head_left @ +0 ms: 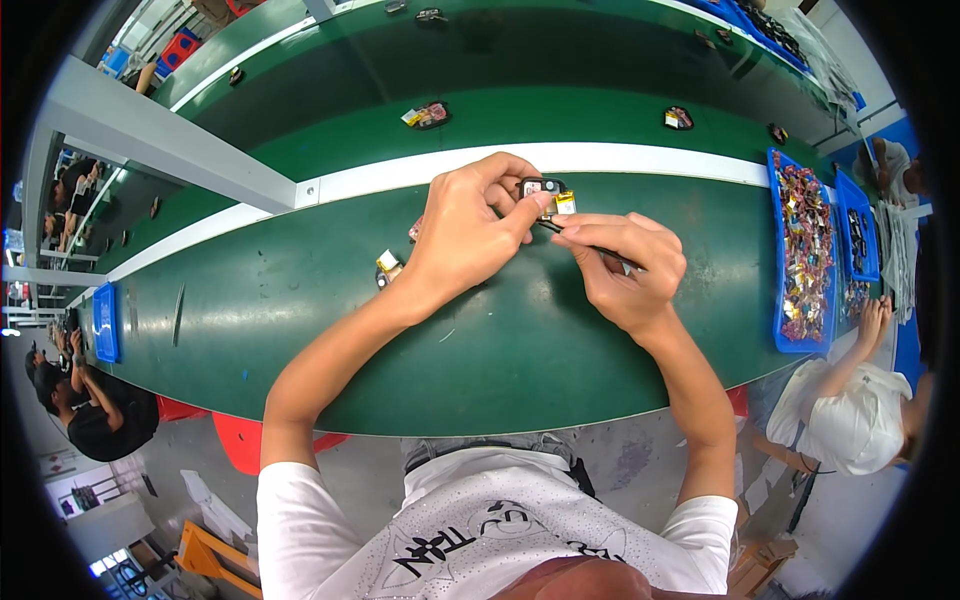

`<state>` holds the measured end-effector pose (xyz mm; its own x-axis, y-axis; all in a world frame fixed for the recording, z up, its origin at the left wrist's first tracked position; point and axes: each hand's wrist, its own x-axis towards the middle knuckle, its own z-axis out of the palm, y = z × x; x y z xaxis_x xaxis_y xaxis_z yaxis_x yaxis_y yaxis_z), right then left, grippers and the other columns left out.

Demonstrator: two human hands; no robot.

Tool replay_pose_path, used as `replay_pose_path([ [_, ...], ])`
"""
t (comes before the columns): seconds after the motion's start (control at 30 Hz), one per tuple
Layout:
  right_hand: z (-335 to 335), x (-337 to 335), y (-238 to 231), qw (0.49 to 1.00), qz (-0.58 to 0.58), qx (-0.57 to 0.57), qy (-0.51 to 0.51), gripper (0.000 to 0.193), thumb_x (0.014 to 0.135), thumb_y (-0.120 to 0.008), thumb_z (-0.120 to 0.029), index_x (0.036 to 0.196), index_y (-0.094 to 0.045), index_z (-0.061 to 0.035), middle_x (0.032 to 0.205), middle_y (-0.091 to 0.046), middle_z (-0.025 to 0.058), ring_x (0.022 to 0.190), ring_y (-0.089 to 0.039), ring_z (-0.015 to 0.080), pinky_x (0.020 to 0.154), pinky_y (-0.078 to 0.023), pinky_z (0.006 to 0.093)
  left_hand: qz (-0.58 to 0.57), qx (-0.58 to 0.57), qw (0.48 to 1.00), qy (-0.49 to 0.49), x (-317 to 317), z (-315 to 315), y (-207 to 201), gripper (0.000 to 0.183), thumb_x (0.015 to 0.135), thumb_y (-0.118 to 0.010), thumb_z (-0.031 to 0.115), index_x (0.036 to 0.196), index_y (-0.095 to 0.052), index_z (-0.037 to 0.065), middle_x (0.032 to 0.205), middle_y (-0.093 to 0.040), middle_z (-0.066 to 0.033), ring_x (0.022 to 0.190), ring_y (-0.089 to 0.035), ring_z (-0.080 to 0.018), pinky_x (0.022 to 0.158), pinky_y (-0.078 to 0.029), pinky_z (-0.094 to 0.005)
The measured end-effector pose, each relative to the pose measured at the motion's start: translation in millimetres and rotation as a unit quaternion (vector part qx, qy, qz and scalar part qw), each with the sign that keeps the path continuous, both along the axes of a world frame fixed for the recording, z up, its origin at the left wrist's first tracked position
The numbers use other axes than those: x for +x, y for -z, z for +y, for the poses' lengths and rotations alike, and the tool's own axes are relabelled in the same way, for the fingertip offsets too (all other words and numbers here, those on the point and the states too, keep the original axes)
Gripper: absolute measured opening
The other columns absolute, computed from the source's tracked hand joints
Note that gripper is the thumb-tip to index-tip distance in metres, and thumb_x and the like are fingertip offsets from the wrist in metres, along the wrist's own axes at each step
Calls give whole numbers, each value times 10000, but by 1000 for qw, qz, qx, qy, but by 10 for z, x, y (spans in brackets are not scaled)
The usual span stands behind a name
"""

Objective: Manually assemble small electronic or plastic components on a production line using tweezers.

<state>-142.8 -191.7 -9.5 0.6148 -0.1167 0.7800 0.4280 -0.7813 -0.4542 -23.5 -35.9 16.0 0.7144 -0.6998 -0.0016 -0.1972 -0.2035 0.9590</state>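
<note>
My left hand is closed around a small open electronic device in a black casing, raised a little over the green table. A battery with yellow tape sits at the device's right side. My right hand pinches a slim black tool, perhaps tweezers, its tip close to the device's lower edge. Fingers cover exactly where that tip touches. Beside my left forearm a second opened device lies on the table, and a reddish part shows partly behind my left wrist.
A white rail separates the table from a green belt carrying scattered devices. On the right, a blue tray holds many small parts, with another blue tray beside it. A grey post rises left. People sit at both ends.
</note>
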Motion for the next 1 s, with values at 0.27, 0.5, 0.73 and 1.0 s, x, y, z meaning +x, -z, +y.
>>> replay_pose_path([
  [0.27, 28, 41, 90, 999, -33, 7, 7, 195, 724, -827, 44, 829, -752, -102, 849, -787, 11, 596, -682, 99, 461, -327, 241, -52, -2, 998, -17, -11, -6, 71, 191, 939, -699, 87, 1075, -667, -43, 745, -682, -58, 555, -583, -63, 456, -454, -237],
  [0.5, 36, 23, 40, 998, 5, 58, -4, 170, 727, -839, 25, 820, -748, -84, 843, -786, 23, 512, -612, 93, 464, -338, 237, 22, -8, 999, -29, 15, -81, 51, 121, 909, -677, 1, 1008, -667, -67, 753, -677, -72, 538, -603, -81, 456, -471, -240],
  [0.73, -110, 68, 64, 980, 58, 176, 77, 140, 773, -831, 20, 890, -760, -10, 889, -783, 47, 511, -502, 30, 457, -362, 210, -10, 10, 999, -37, 343, -372, 229, 123, 890, -690, 15, 979, -670, -67, 715, -697, -95, 512, -639, -128, 480, -488, -272],
  [1.0, -175, 65, -17, 954, 63, 279, 90, 164, 819, -806, 35, 964, -729, 33, 1001, -768, 67, 568, -469, 7, 612, -402, 175, -199, 99, 968, -118, 1325, -665, 485, 397, 850, -797, 261, 1094, -691, -34, 846, -732, -152, 809, -733, -260, 742, -570, -403],
])
